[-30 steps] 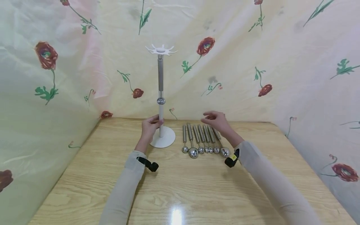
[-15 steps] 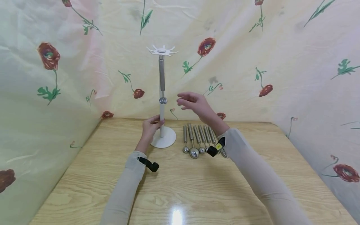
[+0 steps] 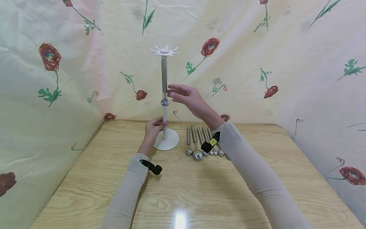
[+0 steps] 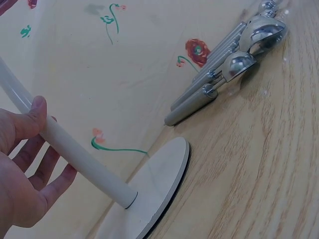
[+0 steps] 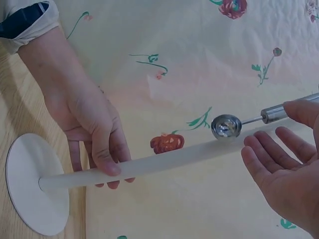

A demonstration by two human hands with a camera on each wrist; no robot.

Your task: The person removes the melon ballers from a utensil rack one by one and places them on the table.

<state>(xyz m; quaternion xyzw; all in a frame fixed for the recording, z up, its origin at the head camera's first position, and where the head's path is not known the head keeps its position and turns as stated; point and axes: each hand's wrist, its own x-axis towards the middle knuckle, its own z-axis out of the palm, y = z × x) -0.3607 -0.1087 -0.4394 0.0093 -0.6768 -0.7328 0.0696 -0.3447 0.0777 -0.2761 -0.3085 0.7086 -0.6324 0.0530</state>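
A white stand [image 3: 171, 140] with a round base and a hooked top rises from the table. My left hand [image 3: 152, 128] grips its pole [image 5: 174, 161] low down, thumb on one side and fingers on the other, as the left wrist view confirms. From the top hangs a small steel scoop [image 3: 164, 75], bowl down against the pole. My right hand [image 3: 188, 98] is beside the lower end of its handle, fingertips right at the edge. In the right wrist view the right hand's fingers [image 5: 266, 154] are loosely bent and apart, the thumb overlapping the handle.
Several steel scoops [image 3: 197, 155] of different sizes lie in a row on the wooden table [image 3: 160, 197], right of the base, handles toward the back; my right forearm hides some. A flowered cloth [image 3: 243, 63] hangs behind and at both sides.
My right hand has moved left and up from above the row of scoops to the hanging scoop. The left hand stays on the pole.
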